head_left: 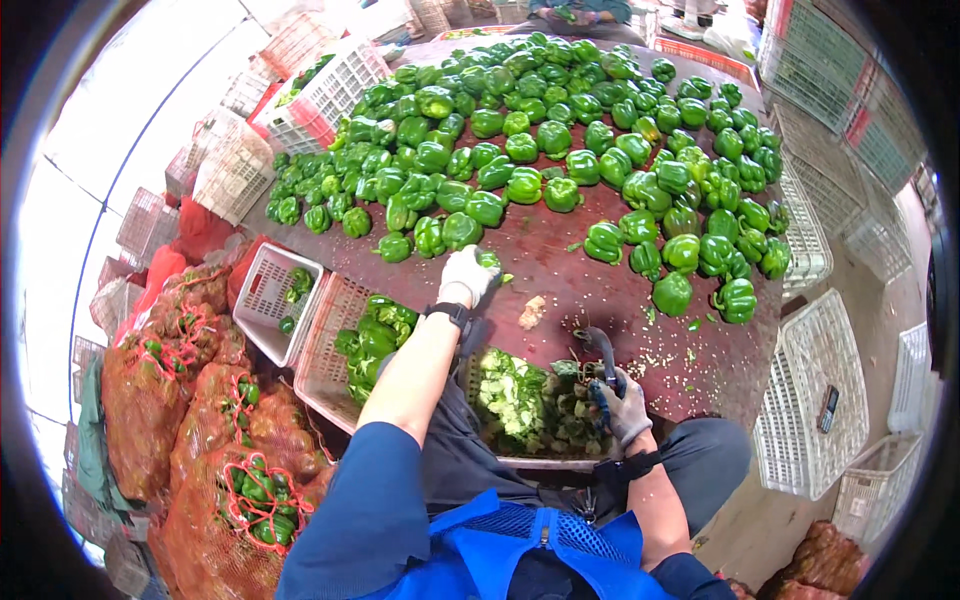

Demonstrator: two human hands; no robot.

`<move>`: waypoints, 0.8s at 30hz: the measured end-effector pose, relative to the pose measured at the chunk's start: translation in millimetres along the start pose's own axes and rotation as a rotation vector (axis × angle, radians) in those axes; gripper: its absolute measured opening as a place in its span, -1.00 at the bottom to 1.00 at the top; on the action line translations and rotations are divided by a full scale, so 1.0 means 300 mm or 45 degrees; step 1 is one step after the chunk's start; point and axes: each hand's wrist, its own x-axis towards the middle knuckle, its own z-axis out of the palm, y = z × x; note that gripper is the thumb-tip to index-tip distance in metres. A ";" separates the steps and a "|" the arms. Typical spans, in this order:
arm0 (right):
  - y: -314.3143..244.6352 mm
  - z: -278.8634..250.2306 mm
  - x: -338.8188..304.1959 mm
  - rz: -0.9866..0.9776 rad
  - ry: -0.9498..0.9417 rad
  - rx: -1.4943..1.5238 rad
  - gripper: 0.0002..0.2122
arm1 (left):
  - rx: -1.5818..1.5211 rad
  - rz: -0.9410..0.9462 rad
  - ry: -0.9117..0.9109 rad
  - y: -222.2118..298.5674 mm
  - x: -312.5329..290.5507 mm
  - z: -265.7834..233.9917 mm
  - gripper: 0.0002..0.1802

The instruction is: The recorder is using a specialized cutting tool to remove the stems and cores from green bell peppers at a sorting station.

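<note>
In its pale glove, my left hand reaches over the near edge of the pepper pile, fingers closed around a green bell pepper that is partly covered by the hand. My right hand, in a greyish glove, is closed on a dark curved hand tool at the table's near edge; the tool's exact kind cannot be made out. Below, between my legs, a crate holds pale green pepper trimmings and darker stem pieces. Many green bell peppers lie spread across the dark red tabletop.
Crates of peppers stand at my left, beside bulging orange mesh sacks. A white crate sits at the table's far left. A phone-like device lies on an overturned crate at right. Another person sits across the table.
</note>
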 end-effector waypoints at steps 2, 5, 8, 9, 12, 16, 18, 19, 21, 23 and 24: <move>-0.007 -0.004 0.005 0.004 0.041 -0.012 -0.68 | -0.050 -0.048 0.007 0.032 -0.018 0.010 -0.43; 0.086 -0.055 0.047 -0.122 0.112 -0.303 -0.60 | -0.414 0.098 -0.135 0.134 -0.144 0.067 -0.55; 0.026 -0.011 0.034 -0.152 0.100 -0.313 -0.60 | -0.917 0.020 -0.372 0.192 -0.315 0.143 -0.60; 0.071 -0.003 0.053 -0.248 0.114 -0.347 -0.59 | -0.884 0.051 -0.373 0.173 -0.350 0.190 -0.58; 0.059 -0.009 0.049 -0.253 0.146 -0.420 -0.61 | -0.911 0.028 -0.392 0.267 -0.444 0.219 -0.54; 0.049 -0.002 0.057 -0.317 0.099 -0.453 -0.55 | -1.015 0.047 -0.391 0.256 -0.498 0.258 -0.50; 0.053 0.002 0.061 -0.280 0.132 -0.623 -0.56 | -1.058 0.076 -0.351 0.238 -0.503 0.301 -0.50; 0.055 0.008 0.060 -0.312 0.155 -0.676 -0.58 | -1.074 0.095 -0.316 0.240 -0.505 0.312 -0.54; 0.039 0.014 0.046 -0.223 0.126 -0.713 -0.59 | -1.136 0.029 -0.335 0.247 -0.510 0.310 -0.56; 0.051 0.012 0.033 -0.157 0.087 -0.776 -0.59 | -1.255 -0.050 -0.317 0.255 -0.506 0.319 -0.61; 0.056 0.007 0.021 -0.160 0.091 -0.776 -0.59 | -1.255 -0.046 -0.317 0.263 -0.510 0.313 -0.61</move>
